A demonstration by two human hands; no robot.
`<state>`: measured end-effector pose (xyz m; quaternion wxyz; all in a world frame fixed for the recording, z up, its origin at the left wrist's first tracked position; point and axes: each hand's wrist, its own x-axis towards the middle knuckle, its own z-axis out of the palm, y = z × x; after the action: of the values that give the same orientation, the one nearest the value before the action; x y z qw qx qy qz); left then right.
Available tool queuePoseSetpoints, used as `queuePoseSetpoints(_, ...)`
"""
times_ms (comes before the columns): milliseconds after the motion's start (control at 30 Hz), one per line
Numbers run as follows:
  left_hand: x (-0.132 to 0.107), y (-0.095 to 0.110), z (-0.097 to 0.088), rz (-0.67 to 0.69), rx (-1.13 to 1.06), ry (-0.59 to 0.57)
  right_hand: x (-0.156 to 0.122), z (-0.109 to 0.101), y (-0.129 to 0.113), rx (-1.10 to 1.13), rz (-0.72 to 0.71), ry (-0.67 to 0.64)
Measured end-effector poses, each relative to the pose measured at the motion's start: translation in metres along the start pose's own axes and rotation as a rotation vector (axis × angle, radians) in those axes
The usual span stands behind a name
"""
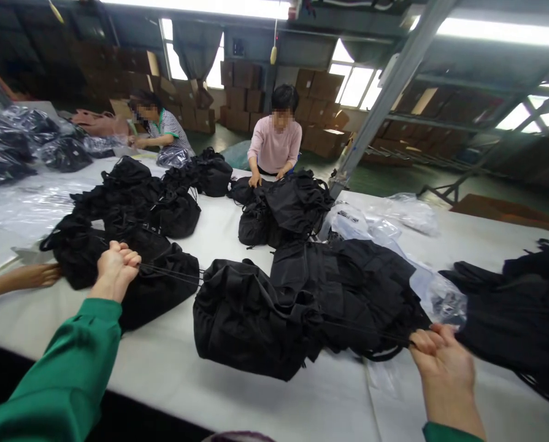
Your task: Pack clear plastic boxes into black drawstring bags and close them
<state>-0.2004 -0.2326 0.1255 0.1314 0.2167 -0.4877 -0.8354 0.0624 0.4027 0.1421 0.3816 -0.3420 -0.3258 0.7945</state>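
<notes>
A black drawstring bag (pixel 251 319) hangs between my two hands, just over the white table. From its left side, thin dark cords (pixel 170 272) run taut to my left hand (pixel 118 267), which is closed round their ends. My right hand (pixel 442 353), at the far right, is a fist too, and it grips the cord stretched from the bag's other side. Behind the bag lies a heap of black bags (pixel 348 282). Below and beside my left hand rests another black bag (pixel 164 288).
Piles of black bags (pixel 140 190) cover the white table (pixel 164 368). Clear plastic bags (pixel 370 224) lie at the right and left. A person in pink (pixel 274 144) handles bags opposite; another in stripes (pixel 168 132) works farther left. Someone's hand (pixel 39 276) reaches in from the left. A metal post (pixel 384 92) rises behind.
</notes>
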Motion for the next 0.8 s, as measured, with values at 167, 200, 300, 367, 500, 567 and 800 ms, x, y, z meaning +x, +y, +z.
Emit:
queuePoseSetpoints(167, -0.034, -0.058, -0.062, -0.111, 0.257, -0.004, -0.025, -0.048, 0.072, -0.174, 0.138, 0.074)
queuePoseSetpoints(200, -0.042, -0.067, -0.073, -0.164, 0.328, -0.031, -0.029, -0.061, 0.085, -0.199, 0.160, 0.105)
queuePoseSetpoints(300, -0.067, -0.071, -0.088, -0.035, 0.645, -0.035, -0.032, -0.093, 0.105, -0.202, 0.213, 0.163)
queuePoseSetpoints(367, -0.087, -0.063, -0.076, 0.255, 0.851, -0.147, -0.027, -0.099, 0.107, -0.219, 0.239, 0.158)
queuePoseSetpoints(500, -0.139, -0.070, -0.024, 0.440, 1.077, -0.868, -0.013, -0.078, 0.109, -0.291, 0.264, 0.135)
queuePoseSetpoints(567, -0.161, -0.094, -0.001, 0.347, 1.195, -1.100, -0.009, -0.063, 0.115, -0.306, 0.258, 0.098)
queuePoseSetpoints(800, -0.170, -0.130, 0.022, 0.203, 1.099, -1.145, 0.005, -0.081, 0.113, -0.575, 0.151, 0.076)
